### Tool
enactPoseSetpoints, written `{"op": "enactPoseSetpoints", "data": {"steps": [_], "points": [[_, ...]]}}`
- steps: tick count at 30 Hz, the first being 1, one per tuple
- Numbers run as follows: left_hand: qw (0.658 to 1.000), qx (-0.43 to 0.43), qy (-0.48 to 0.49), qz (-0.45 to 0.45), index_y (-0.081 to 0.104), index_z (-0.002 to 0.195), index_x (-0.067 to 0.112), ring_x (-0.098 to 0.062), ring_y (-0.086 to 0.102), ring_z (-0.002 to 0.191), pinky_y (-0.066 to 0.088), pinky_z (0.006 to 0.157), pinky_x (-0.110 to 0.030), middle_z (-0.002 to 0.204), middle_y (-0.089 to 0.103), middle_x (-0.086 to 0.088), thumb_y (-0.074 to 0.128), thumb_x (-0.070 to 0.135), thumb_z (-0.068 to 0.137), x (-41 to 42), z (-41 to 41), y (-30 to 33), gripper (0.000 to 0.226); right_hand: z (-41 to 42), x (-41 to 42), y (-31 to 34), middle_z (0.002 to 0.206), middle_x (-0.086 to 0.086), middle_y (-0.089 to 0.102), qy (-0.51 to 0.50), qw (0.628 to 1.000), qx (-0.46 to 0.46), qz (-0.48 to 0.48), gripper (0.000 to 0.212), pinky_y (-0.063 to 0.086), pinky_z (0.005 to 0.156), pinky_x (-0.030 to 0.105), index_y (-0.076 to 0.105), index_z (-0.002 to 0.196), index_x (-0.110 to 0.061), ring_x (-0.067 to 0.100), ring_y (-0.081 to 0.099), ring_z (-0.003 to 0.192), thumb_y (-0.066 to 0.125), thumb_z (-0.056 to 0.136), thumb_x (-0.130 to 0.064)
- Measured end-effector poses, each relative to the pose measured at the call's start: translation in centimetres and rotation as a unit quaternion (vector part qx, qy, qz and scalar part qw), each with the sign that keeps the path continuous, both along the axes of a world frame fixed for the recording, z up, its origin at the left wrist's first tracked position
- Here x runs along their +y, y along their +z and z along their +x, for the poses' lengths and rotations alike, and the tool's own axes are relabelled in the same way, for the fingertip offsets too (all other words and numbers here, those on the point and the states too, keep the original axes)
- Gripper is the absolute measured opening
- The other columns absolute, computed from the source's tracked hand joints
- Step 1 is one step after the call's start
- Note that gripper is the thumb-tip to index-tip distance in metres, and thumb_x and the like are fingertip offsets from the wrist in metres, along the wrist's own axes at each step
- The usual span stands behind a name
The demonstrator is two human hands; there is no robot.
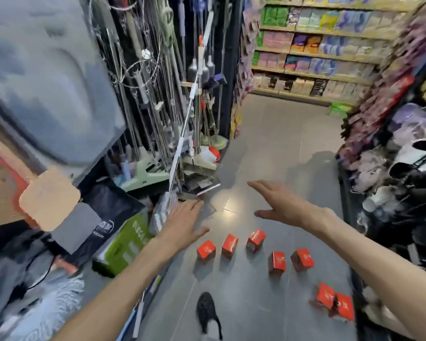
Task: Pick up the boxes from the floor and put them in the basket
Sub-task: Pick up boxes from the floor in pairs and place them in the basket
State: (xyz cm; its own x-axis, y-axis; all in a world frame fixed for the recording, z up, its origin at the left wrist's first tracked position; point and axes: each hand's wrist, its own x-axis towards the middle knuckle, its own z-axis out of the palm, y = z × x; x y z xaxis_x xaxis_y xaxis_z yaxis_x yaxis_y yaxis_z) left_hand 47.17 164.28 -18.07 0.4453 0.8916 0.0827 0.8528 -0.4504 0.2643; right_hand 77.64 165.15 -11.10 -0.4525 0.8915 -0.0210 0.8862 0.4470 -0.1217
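- I see seven small red cardboard boxes on the grey tiled floor (pixel 268 148) of a shop aisle, none yet collected.
- Three stand in a loose row nearest my reach: the left box (pixel 206 250), the middle box (pixel 229 244) and the right box (pixel 256 239), each apart from its neighbour.
- Two more, the fourth box (pixel 277 262) and the fifth box (pixel 302 259), stand just beside each other, further to the right.
- The last pair of boxes (pixel 335 300) lies touching or nearly so, close against the base of the right-hand shelving (pixel 389 193).
- My left hand (pixel 183 222) is spread wide and empty, palm down, above and to the left of the row; I judge this a reach not yet committed to any box.
- My right hand (pixel 280 205) is likewise flat, fingers extended, holding nothing, raised above the floor beyond the boxes.
- No basket is in view; its place I cannot tell.
- A dark shoe (pixel 207 313) stands on the floor below the row, clear of all boxes.
- Hanging mop and broom handles (pixel 158 82) crowd the left side, so I judge that reaching from the open centre keeps my arms clear of them.
- Judgement: the task is at its start; the left box is the nearest candidate for the left hand.
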Motion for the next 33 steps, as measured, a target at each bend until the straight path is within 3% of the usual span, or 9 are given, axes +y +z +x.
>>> {"op": "enactPoseSetpoints", "data": {"steps": [3,9,13,20,27,30,33], "points": [[0.999,0.001,-0.005,-0.042,0.04,0.142,0.01,-0.032,0.042,0.131,0.034,0.108,-0.043,0.142,0.046,-0.013,0.046,0.063,0.078,7.6,1.5,-5.9,0.083,0.5,6.7,-5.7,0.152,0.012,0.041,0.006,0.999,-0.009,-0.038,0.088,0.034,0.11,0.035,0.032,0.152,-0.012,0.03,0.043,0.135,0.075,0.083,-0.044],[0.994,-0.021,0.035,-0.104,0.041,0.142,0.005,-0.037,0.048,0.124,0.037,0.105,-0.045,0.136,0.051,-0.02,0.076,0.042,0.077,19.0,3.4,-18.1,0.083,1.7,17.9,-16.5,0.155,0.017,0.035,0.047,0.993,-0.046,-0.101,0.094,0.032,0.111,0.038,0.027,0.154,-0.012,0.033,0.036,0.14,0.078,0.08,-0.039],[0.985,-0.02,0.055,-0.163,0.042,0.137,0.0,-0.037,0.049,0.121,0.038,0.102,-0.046,0.133,0.051,-0.022,0.077,0.041,0.077,22.5,3.8,-29.3,0.081,2.0,23.5,-24.9,0.156,0.016,0.034,0.078,0.983,-0.063,-0.151,0.096,0.032,0.113,0.04,0.026,0.154,-0.012,0.032,0.034,0.142,0.08,0.077,-0.035],[0.966,-0.034,0.103,-0.233,0.035,0.145,0.004,-0.034,0.036,0.136,0.026,0.112,-0.044,0.148,0.041,-0.015,0.081,0.035,0.075,25.5,5.5,-52.4,0.09,2.3,29.4,-46.3,0.159,0.015,0.027,0.112,0.975,-0.049,-0.188,0.101,0.026,0.117,0.041,0.021,0.156,-0.015,0.032,0.027,0.146,0.081,0.078,-0.036],[0.93,0.061,0.183,-0.313,0.005,0.153,0.006,-0.031,0.006,0.149,0.012,0.119,-0.045,0.161,0.013,-0.013,0.08,0.047,0.073,25.0,6.6,-74.3,0.117,3.0,31.4,-66.8,0.16,0.015,0.025,0.124,0.969,-0.014,-0.213,0.102,0.03,0.117,0.045,0.017,0.156,-0.015,0.032,0.025,0.147,0.077,0.079,-0.041],[0.922,0.082,0.198,-0.322,0.004,0.153,0.004,-0.032,0.011,0.147,0.013,0.119,-0.047,0.16,0.015,-0.014,0.083,0.048,0.067,24.8,6.9,-79.9,0.124,3.1,31.2,-72.9,0.16,0.015,0.025,0.116,0.967,-0.016,-0.228,0.109,0.028,0.118,0.046,0.012,0.157,-0.014,0.031,0.024,0.147,0.078,0.076,-0.044],[0.931,0.1,0.223,-0.271,0.015,0.15,0.002,-0.035,0.034,0.133,0.02,0.114,-0.05,0.145,0.036,-0.016,0.084,0.034,0.067,25.2,7.3,-82.9,0.112,3.7,30.9,-76.4,0.159,0.016,0.025,0.123,0.962,-0.028,-0.242,0.113,0.028,0.118,0.047,0.01,0.157,-0.012,0.032,0.024,0.147,0.081,0.074,-0.043]]}}
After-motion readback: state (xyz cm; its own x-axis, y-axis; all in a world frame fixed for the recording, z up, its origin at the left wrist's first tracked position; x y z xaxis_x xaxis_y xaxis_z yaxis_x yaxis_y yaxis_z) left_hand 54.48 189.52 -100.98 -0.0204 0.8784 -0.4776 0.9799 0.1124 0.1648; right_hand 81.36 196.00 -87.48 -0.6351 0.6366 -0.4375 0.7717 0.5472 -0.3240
